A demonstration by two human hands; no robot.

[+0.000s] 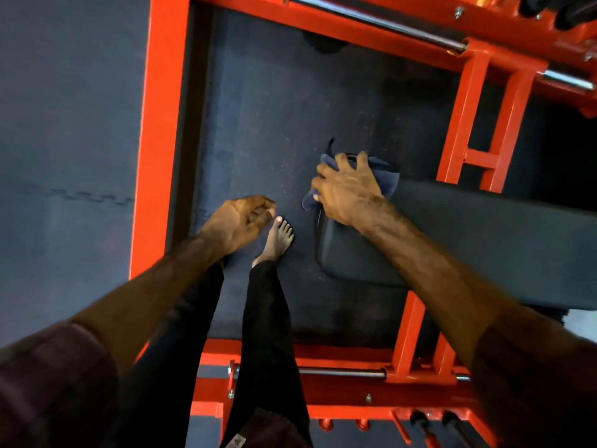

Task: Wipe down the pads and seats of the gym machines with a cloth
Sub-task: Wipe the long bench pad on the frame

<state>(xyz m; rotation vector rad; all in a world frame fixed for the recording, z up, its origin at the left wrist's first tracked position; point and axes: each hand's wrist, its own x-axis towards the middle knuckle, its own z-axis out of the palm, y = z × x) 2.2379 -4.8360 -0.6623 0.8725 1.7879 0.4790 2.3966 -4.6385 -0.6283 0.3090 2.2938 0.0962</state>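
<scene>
Cloth (pixel 386 176), dark blue, bunched on the rounded end of the black bench pad (pixel 484 240), partly hanging off the pad's end edge toward the floor. Right hand (pixel 347 192) lies palm-down on top of the cloth, fingers spread and bent over it, pressing it onto the pad end; thumb side sits at the cloth's lower flap. Left hand (pixel 240 221) hangs in the air just beside the pad end, apart from pad and cloth, fingers loosely curled toward the thumb, holding nothing. Pad runs from the right hand off toward the right edge of view, tilted, sitting inside the orange machine frame (pixel 158 140). Chrome rod (pixel 378 22) lies along the frame's far beam, beyond the pad; another short chrome rod sits on the near beam below the pad. Bare foot (pixel 277 237) stands on the dark rubber floor mat (pixel 274 108) inside the frame, just beside the pad end, under the left hand. Black trouser legs and dark plaid sleeves visible on the near side of the pad.
</scene>
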